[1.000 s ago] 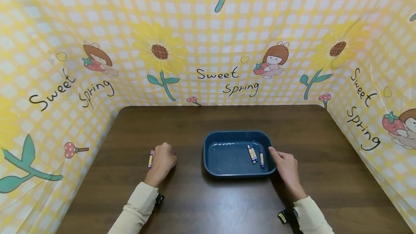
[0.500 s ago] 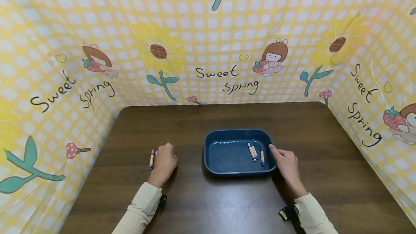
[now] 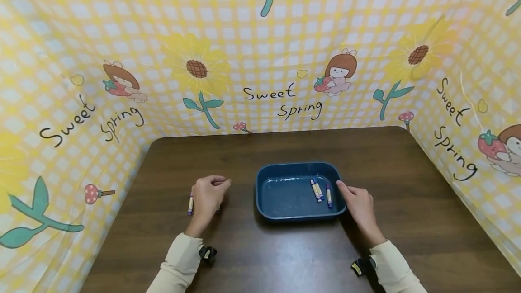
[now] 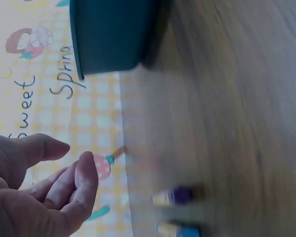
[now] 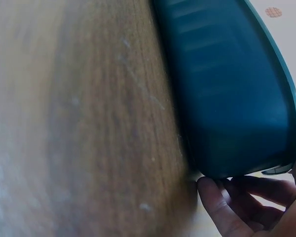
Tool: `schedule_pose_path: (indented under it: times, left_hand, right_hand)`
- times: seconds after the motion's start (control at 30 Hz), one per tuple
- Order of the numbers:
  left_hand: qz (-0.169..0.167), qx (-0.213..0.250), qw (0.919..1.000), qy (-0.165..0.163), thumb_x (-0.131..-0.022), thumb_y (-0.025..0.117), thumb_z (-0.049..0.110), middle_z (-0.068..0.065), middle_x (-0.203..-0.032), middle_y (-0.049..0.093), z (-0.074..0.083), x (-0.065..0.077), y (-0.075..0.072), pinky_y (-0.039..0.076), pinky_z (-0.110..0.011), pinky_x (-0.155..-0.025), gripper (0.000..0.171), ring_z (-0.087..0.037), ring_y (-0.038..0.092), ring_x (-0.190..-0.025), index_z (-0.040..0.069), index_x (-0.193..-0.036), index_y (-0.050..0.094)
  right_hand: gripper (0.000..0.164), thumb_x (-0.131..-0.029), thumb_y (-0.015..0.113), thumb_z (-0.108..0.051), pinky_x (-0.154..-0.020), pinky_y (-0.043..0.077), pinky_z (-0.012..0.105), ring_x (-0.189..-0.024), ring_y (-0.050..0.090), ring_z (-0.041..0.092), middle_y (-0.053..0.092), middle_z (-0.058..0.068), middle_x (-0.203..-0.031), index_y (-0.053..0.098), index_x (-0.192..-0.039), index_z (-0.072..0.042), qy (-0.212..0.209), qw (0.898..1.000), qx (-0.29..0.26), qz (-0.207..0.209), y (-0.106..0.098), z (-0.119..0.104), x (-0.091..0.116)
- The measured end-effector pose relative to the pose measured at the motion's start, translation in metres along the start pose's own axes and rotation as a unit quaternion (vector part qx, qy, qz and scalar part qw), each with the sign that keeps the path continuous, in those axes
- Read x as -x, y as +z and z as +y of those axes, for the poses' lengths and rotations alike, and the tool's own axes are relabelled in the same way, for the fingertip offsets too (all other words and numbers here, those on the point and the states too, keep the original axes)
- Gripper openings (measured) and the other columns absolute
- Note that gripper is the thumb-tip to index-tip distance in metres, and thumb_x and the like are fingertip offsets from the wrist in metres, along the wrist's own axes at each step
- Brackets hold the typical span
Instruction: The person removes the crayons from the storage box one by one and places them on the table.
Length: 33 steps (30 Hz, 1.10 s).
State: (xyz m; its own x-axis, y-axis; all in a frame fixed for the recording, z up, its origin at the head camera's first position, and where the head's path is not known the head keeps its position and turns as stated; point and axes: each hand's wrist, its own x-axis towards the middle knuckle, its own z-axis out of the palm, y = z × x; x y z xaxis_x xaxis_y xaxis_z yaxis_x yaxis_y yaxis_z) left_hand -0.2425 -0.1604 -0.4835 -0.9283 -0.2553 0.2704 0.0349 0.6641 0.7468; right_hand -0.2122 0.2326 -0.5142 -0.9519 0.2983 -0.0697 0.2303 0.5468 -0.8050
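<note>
Cream sleeves (image 3: 181, 257) lead to a left hand (image 3: 207, 198), just half uncurled and seemingly empty, and a right hand (image 3: 360, 205) pinching a blue tray (image 3: 281, 202) of three crayons (image 3: 329, 198), so two loose crayons (image 4: 181, 196) beside the left hand on the table (image 3: 228, 153) seem not yet taken.

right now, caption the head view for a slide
Right hand holding blue tray of three crayons, left hand near two more crayons

Site: your cloth-screened booth (image 3: 44, 35); home or lab, you cannot tell. Yellow-checked cloth (image 3: 252, 49) printed "Sweet Spring" hangs at 9, 12 and 3 o'clock around your wood-grain table (image 3: 244, 257).
</note>
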Motion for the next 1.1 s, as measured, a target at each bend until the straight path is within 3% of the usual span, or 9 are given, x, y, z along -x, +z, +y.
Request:
schedule_pose_path:
  times: [0.2, 0.37, 0.6, 0.9, 1.1]
  left_hand:
    - [-0.022, 0.045, 0.9981, -0.035, -0.083, 0.081, 0.03, -0.005, -0.085, 0.079, 0.021, 0.004, 0.011, 0.052, -0.022, -0.065, 0.019, -0.015, 0.074, -0.077, 0.013, -0.09, 0.082]
    - [-0.04, 0.07, 0.9964, -0.029, -0.084, 0.08, 0.029, -0.004, -0.085, 0.079, 0.042, 0.006, 0.024, 0.052, -0.023, -0.065, 0.019, -0.015, 0.075, -0.078, 0.012, -0.091, 0.082]
    - [-0.078, 0.129, 0.9884, -0.016, -0.087, 0.079, 0.024, -0.006, -0.085, 0.079, 0.07, 0.008, 0.044, 0.06, -0.029, -0.068, 0.018, -0.017, 0.076, -0.074, 0.008, -0.096, 0.08]
    - [-0.11, 0.095, 0.9893, 0.017, -0.086, 0.078, 0.028, -0.003, -0.085, 0.079, 0.095, 0.014, 0.075, 0.059, -0.031, -0.07, 0.02, -0.015, 0.075, -0.076, 0.01, -0.094, 0.082]
    - [-0.145, 0.076, 0.9858, 0.038, -0.084, 0.079, 0.026, -0.002, -0.082, 0.079, 0.112, 0.025, 0.095, 0.058, -0.028, -0.067, 0.017, -0.011, 0.071, -0.071, 0.011, -0.09, 0.082]
  right_hand:
    - [0.071, -0.098, 0.049, -0.066, -0.061, 0.032, 0.03, -0.07, 0.049, 0.023, 0.039, 0.0, -0.058, 0.059, -0.063, -0.004, -0.006, 1.0, -0.002, -0.004, -0.002, 0.0, -0.001]
    - [0.07, -0.098, 0.05, -0.065, -0.061, 0.032, 0.03, -0.07, 0.049, 0.022, 0.039, 0.0, -0.059, 0.063, -0.066, -0.004, -0.006, 1.0, 0.003, -0.007, -0.002, -0.002, -0.001]
    - [0.067, -0.098, 0.051, -0.063, -0.058, 0.031, 0.029, -0.064, 0.045, 0.022, 0.037, -0.001, -0.056, 0.052, -0.059, -0.008, -0.02, 1.0, -0.004, 0.0, 0.0, -0.003, -0.005]
    - [0.067, -0.098, 0.052, -0.063, -0.058, 0.03, 0.03, -0.065, 0.045, 0.021, 0.037, -0.002, -0.056, 0.051, -0.057, -0.011, -0.022, 1.0, -0.004, 0.005, 0.0, -0.003, -0.006]
    - [0.068, -0.099, 0.052, -0.061, -0.061, 0.032, 0.03, -0.072, 0.05, 0.022, 0.042, 0.0, -0.059, 0.065, -0.069, -0.001, -0.006, 1.0, -0.003, -0.006, -0.003, -0.002, -0.002]
